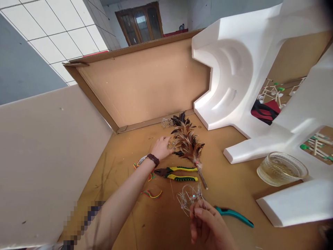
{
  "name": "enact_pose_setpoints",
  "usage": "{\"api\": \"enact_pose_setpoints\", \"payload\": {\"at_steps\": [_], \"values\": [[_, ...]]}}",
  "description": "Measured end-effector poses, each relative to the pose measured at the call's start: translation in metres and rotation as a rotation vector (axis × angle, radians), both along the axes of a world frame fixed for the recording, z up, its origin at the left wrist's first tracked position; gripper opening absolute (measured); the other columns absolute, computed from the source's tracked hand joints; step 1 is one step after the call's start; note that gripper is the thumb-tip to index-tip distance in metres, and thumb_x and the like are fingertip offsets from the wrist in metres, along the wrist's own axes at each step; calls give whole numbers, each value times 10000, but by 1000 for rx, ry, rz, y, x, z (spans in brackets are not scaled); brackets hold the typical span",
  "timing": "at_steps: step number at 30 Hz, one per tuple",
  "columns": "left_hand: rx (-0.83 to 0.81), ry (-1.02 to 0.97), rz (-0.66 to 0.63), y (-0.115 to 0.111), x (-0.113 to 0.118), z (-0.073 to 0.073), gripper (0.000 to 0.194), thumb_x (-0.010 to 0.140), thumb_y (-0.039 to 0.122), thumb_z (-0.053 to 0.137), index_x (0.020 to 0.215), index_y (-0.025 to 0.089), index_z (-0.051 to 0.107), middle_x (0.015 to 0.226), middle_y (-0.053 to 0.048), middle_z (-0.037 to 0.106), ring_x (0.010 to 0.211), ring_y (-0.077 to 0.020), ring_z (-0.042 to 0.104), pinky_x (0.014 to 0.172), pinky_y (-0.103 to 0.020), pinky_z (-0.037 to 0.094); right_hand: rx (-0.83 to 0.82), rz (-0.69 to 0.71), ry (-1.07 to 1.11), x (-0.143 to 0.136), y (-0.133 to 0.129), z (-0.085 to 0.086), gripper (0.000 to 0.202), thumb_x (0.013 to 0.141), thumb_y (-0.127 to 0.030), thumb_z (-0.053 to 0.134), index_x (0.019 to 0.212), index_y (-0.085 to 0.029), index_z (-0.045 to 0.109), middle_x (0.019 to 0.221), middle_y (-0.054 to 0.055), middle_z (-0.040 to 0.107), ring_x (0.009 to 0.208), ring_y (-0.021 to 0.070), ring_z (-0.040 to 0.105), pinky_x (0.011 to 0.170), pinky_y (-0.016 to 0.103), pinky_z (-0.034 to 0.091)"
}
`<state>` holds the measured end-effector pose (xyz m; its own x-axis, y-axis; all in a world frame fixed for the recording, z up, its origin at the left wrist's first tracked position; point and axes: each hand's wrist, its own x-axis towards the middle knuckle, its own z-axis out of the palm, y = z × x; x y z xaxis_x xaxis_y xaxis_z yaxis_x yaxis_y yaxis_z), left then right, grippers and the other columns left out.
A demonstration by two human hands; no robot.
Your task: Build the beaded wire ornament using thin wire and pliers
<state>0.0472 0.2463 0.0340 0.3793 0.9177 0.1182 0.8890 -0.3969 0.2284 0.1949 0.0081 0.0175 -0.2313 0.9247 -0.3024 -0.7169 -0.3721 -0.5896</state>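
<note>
My right hand (208, 220) pinches a bundle of thin, looped wire (186, 199) near the front of the table. A small bright bluish spot shows within its loops. Farther back, my left hand (161, 148) reaches beside a feather duster (186, 140). Its fingertips are curled on a small piece of looped wire (171, 145), partly hidden by the fingers. Between the hands lie pliers with yellow and green handles (179, 173). Another tool with a teal handle (238, 216) rests behind my right hand, its head hidden.
More looped wire (168, 122) lies behind the duster. Coloured strands (153, 195) are left of the pliers. At right, a white moulded foam piece (244, 133) surrounds a glass bowl (282, 170) of pale liquid. A cardboard panel (145, 83) closes the back.
</note>
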Motion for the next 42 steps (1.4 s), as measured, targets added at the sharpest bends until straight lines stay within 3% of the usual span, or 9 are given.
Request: {"api": "enact_pose_setpoints", "payload": {"at_steps": [7,11,16,21,25,30,34,37,42], "values": [[-187,56,-209,29,0,3,607,617,202,652,1204,236,501,1109,-85,535,1011,-244,531,879,-341,419,-11,-35,-11,-1,0,1,268,679,-367,669,647,-166,494,573,-43,520,412,73,490,407,197,407],[-235,68,-305,36,-6,10,617,557,87,648,1147,240,553,1188,-90,524,1081,-271,495,930,-388,383,-1,-51,-20,-1,1,0,269,679,-369,668,652,-164,497,591,-39,525,420,72,492,414,198,408],[-249,23,-378,37,-10,13,616,603,140,646,1193,255,514,1277,-75,462,1165,-250,430,994,-379,329,18,-31,-18,-1,1,-3,276,678,-376,669,656,-161,498,598,-37,520,417,73,497,405,203,413],[-279,-28,-371,37,-6,7,541,579,124,648,1104,235,575,1162,-68,522,1082,-236,479,954,-362,362,14,-50,-25,-2,1,-5,274,680,-374,666,657,-157,500,580,-45,504,408,72,497,399,200,413],[-322,-60,-328,38,-2,4,372,569,70,593,913,201,643,999,-49,561,856,-184,565,793,-296,452,14,-60,-24,-1,1,-4,284,667,-379,674,655,-156,499,614,-37,522,411,72,502,400,201,409],[-320,-190,-208,33,-6,16,188,555,57,538,711,144,596,764,-18,564,668,-143,539,675,-279,456,46,-72,-68,2,-1,3,236,712,-340,644,670,-155,503,618,-31,527,456,79,515,447,208,418],[-346,-385,-174,7,-15,38,97,592,96,516,672,151,519,627,29,519,589,-112,513,617,-254,449,101,-125,-114,4,2,4,217,713,-331,653,686,-158,523,629,-27,544,507,89,536,484,211,429],[-375,-556,-186,-33,-21,51,100,670,171,513,766,157,488,633,38,517,588,-98,529,618,-246,459,183,-240,-156,4,3,3,186,733,-329,644,716,-171,548,653,-19,573,600,109,572,569,228,459],[-535,-963,-167,-117,-21,43,187,690,262,602,797,162,486,708,29,531,615,-94,542,632,-250,456,427,-342,-217,2,-7,5,97,773,-302,606,786,-206,591,817,-3,610,776,157,611,766,340,478]]}}
